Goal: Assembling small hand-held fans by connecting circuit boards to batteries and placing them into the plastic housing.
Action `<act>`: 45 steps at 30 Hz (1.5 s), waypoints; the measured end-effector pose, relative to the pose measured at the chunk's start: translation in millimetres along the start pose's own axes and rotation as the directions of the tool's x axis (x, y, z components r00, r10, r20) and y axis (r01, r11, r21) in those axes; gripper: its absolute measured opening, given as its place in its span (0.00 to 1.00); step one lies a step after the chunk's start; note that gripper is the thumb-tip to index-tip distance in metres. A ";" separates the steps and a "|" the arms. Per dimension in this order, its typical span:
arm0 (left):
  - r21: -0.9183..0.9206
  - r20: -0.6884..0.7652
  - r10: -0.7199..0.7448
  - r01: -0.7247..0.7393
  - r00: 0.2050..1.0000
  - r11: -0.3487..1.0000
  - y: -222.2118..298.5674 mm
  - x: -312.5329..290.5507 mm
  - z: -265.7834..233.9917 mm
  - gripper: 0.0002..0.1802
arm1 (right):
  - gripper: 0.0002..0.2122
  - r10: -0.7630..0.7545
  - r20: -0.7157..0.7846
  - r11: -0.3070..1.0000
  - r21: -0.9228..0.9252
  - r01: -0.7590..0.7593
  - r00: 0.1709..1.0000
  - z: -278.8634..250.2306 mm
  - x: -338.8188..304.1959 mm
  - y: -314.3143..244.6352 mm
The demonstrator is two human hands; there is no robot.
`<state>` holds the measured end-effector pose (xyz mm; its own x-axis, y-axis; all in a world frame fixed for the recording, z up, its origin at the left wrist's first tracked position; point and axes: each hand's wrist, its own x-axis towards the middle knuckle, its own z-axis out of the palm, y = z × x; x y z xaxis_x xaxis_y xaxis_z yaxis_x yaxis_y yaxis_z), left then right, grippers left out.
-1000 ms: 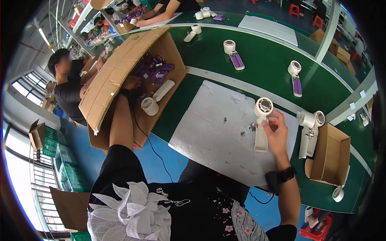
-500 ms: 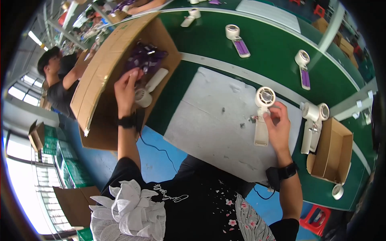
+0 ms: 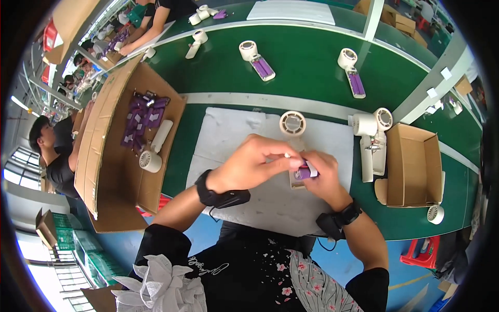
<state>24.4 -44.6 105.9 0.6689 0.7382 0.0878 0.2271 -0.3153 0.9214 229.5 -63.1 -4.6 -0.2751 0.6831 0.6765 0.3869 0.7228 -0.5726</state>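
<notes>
my left hand (image 3: 254, 164) and right hand (image 3: 322, 179) met over the grey mat (image 3: 228, 140), both pinching a small purple piece (image 3: 303, 173) against the handle of a cream handheld fan (image 3: 292, 125) lying there. to the left sat an open cardboard box (image 3: 119, 182) holding purple parts; to the right, two more fans (image 3: 371, 138) beside a smaller box (image 3: 413, 164).

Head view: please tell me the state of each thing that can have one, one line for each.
handheld fan: flat on grey mat, handle under the hands
purple battery: pinched by both hands
left hand: shut on purple battery
right hand: shut on purple battery
big carton: open
small carton: open
</notes>
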 end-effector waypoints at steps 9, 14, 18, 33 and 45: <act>0.316 -0.309 0.187 -0.085 0.933 0.945 -84.5 3.1 24.9 0.24 | 0.09 0.661 -0.277 0.750 0.222 -0.623 0.697 12.7 7.4 -3.7; 0.088 -0.102 0.007 0.002 0.995 0.996 -99.4 9.0 9.3 0.19 | 0.12 0.638 0.077 0.769 0.000 -0.639 0.767 3.7 5.0 -11.4; 0.045 0.027 -0.063 0.061 0.998 0.997 -96.4 6.0 -12.2 0.16 | 0.11 0.477 0.242 0.871 -0.003 -0.491 0.845 -1.1 13.4 -10.1; -0.015 0.044 -0.064 0.065 0.997 0.998 -113.1 11.3 -15.3 0.13 | 0.15 0.496 0.181 0.866 -0.028 -0.499 0.849 8.0 14.9 -5.3; -0.147 0.080 -0.060 0.071 0.995 0.987 -108.9 4.0 -24.2 0.17 | 0.13 0.364 0.161 0.928 0.018 -0.372 0.917 12.6 25.3 -18.8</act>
<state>-14.8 7.1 15.0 0.7088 0.7054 0.0020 0.1676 -0.1712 0.9709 204.2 -58.1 17.5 -0.2534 0.9067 0.3372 0.4453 0.4188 -0.7914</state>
